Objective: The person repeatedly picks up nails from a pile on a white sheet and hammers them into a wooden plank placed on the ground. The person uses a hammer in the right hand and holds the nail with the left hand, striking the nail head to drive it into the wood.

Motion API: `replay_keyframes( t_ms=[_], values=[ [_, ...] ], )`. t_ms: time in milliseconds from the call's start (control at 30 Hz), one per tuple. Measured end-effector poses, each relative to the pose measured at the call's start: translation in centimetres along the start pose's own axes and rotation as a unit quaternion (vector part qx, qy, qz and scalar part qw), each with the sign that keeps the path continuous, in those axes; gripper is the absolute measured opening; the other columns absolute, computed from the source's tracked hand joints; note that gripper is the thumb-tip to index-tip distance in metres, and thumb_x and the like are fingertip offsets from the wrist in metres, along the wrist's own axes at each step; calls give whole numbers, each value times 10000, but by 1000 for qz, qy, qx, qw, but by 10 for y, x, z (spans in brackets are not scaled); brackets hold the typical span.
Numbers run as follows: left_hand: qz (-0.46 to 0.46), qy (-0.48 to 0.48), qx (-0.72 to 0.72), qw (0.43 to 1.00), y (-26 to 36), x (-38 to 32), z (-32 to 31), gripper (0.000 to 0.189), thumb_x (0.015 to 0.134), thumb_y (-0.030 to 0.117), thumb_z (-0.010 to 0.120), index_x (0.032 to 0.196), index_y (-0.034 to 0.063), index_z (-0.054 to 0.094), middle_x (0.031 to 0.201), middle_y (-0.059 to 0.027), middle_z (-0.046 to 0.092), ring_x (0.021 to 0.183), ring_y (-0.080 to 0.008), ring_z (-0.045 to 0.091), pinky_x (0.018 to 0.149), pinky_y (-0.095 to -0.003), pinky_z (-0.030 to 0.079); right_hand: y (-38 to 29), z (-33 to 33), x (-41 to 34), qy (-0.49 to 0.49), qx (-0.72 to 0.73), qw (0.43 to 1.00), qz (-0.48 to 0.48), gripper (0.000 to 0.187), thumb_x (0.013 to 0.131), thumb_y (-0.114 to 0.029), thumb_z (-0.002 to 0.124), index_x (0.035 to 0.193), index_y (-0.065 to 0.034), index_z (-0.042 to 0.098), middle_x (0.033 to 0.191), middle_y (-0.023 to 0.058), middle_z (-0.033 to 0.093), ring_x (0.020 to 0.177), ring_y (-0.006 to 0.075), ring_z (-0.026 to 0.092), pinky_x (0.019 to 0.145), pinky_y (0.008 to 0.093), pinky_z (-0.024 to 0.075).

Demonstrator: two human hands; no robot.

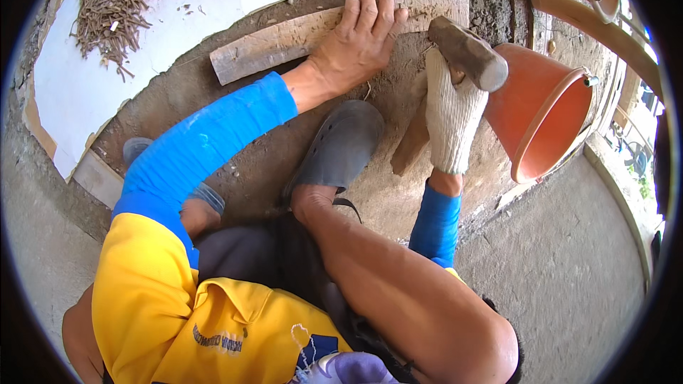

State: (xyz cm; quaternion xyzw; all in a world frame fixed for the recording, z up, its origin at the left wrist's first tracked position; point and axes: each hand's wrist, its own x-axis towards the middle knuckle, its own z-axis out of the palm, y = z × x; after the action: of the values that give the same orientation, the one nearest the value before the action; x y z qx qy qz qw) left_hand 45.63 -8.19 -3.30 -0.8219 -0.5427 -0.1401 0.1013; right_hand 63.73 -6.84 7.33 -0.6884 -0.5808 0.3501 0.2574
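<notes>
A worn wooden board (pixel 277 45) lies on the dirt ahead of my feet. My bare left hand (pixel 363 37) is laid across it, the fingers bent over its far edge; the thumb is mostly hidden. My right hand (pixel 453 112), in a white knit glove, grips a club hammer just below its heavy steel head (pixel 469 53). The hammer's wooden handle (pixel 412 144) slants down and left behind the glove. The hammer head is close to the board's right end, overlapping it in view.
Many rusty nails (pixel 114 13) lie piled on a white sheet (pixel 176 21) with a ragged edge. An orange bucket (pixel 533 106) lies tipped beside my right hand. My dark clog (pixel 341 141) stands below the board. Concrete floor (pixel 560 234) extends at right.
</notes>
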Motion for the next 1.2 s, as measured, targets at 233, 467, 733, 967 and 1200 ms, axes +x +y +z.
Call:
replay_keyframes(
  t_ms=[233,467,733,967,1200],
  values=[
    [13,34,-79,996,-12,-7,7,605,1059,202,631,1645,70,557,1626,-299,564,1382,-434,650,1171,-548,539,-20,-10,-3,-64,-11,984,165,475,1047,-161,816,1466,4,664,1315,148,767,1170,215,741,1033,395,597],
    [9,21,-59,998,-9,-6,5,569,1049,199,641,1602,71,604,1603,-291,574,1370,-420,633,1159,-526,537,-15,-10,5,-7,-77,997,-32,480,1031,-175,836,1451,6,690,1329,162,793,1198,237,767,1050,397,601],
    [4,16,-79,997,-10,-3,-2,542,1036,206,638,1562,75,642,1585,-287,584,1362,-417,619,1160,-523,526,-29,13,30,-46,-201,977,-57,384,1012,-204,801,1340,-7,763,1026,131,847,916,230,806,850,401,628],
    [-14,27,-131,991,-9,-5,2,527,1017,187,642,1533,85,669,1606,-284,556,1380,-413,595,1158,-527,515,-49,-8,22,-14,-157,986,-60,372,1005,-216,815,1319,-19,792,1016,160,860,882,244,827,846,379,640],
    [-12,13,-113,993,-10,-3,0,531,1024,195,632,1544,97,669,1606,-276,556,1399,-405,574,1160,-517,501,-52,10,31,-38,-228,971,-68,361,1023,-266,807,1279,-11,794,960,223,827,833,322,832,777,402,633]
  ],
)
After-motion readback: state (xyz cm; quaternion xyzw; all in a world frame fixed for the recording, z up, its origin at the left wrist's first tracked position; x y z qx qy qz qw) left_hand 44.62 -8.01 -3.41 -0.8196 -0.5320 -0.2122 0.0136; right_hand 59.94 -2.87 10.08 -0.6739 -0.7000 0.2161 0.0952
